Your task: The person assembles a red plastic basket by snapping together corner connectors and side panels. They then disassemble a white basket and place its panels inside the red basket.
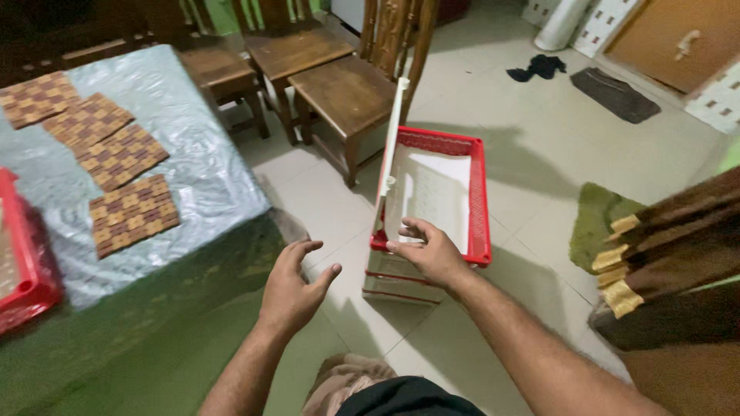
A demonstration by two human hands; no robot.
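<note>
At the red crate (479, 202) rim, right hand (428, 250) grips its near edge; left hand (291, 285) hovers beside it, fingers spread.

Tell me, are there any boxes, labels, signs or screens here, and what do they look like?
No labels, signs or screens show.
Red crate: on the floor by the right hand, rectangular, red mesh walls, with a white panel upright in it.
Second red crate: on the table's left edge, partly out of view.
Left hand: open, holding nothing, beside the table.
</note>
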